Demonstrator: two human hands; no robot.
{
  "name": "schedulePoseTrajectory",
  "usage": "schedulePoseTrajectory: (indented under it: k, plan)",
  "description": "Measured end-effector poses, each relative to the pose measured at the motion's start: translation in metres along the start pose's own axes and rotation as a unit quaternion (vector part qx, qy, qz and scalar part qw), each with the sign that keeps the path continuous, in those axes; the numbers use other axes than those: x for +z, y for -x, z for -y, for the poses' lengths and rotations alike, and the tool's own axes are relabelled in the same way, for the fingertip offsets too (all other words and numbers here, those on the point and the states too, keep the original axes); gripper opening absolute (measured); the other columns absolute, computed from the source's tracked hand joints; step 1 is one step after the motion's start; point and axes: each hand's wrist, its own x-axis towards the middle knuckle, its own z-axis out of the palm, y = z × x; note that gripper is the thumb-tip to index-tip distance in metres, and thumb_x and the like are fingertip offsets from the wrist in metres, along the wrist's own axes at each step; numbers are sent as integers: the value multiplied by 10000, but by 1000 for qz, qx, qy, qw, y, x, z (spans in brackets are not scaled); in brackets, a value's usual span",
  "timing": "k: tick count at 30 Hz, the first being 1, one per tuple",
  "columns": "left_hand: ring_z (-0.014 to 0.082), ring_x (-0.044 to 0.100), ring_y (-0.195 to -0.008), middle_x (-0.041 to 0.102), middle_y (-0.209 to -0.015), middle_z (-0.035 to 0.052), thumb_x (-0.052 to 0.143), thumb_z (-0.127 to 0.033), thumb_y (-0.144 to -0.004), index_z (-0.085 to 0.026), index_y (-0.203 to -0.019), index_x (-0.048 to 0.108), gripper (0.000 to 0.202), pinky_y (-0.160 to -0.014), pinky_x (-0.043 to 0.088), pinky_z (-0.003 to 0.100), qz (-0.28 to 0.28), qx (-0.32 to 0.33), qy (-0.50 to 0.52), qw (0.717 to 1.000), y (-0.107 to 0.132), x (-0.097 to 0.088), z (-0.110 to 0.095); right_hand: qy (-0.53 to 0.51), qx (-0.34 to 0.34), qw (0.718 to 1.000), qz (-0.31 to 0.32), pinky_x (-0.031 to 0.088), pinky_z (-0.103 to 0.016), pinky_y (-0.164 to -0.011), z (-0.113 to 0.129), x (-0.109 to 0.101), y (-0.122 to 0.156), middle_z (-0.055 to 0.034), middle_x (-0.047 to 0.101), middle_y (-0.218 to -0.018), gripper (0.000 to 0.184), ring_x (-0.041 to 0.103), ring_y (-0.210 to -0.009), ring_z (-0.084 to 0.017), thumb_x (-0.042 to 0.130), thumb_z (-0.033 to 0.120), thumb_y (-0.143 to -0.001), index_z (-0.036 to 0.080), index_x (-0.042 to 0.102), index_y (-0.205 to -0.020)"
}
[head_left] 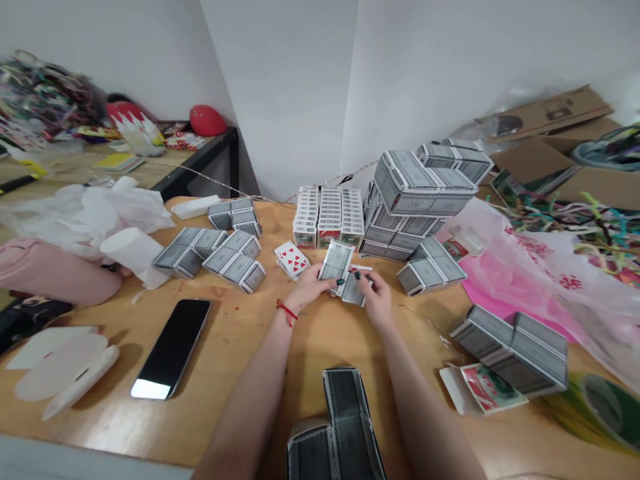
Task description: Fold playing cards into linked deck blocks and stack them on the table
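My left hand grips a small stack of playing cards, grey patterned backs up, fingers curled round its edge. My right hand is closed on more cards just beside it; the two hands touch over the wooden table. A few face-up cards with red hearts lie just left of my left hand. Behind them stands a block of boxed card decks.
Grey card packs lie around: a tall pile at back right, bundles at left, more at right and one row near me. A black phone, an open card box, pink plastic bags and white paper surround them.
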Motion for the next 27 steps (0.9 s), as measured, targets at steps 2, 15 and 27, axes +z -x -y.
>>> schedulePoseTrajectory:
  k: [2,15,27]
  plan:
    - [148,598,-680,642,-823,45,711,-226,-563,-118,-933,567,411,-598,510,284,-12,0,42,999,0,-3,0,-34,-3,999,-41,439,-266,-690,-2,0,-2,-37,637,-905,288,567,-783,-151,494,376,-754,177,636,-906]
    - [209,626,-766,649,-955,102,721,-192,-535,-118,-984,563,482,-600,549,333,-32,-1,124,992,3,-14,-7,-217,43,957,-188,506,-262,-463,-10,-5,-13,19,626,-722,359,575,-476,-109,684,296,-614,202,488,-901]
    - [219,629,-791,633,-1003,103,692,-165,-568,-121,-974,551,432,-580,551,332,-31,5,111,993,3,-14,-3,-231,39,954,-188,505,-252,-457,-6,-1,-14,11,638,-711,316,602,-514,-126,699,308,-600,191,501,-817]
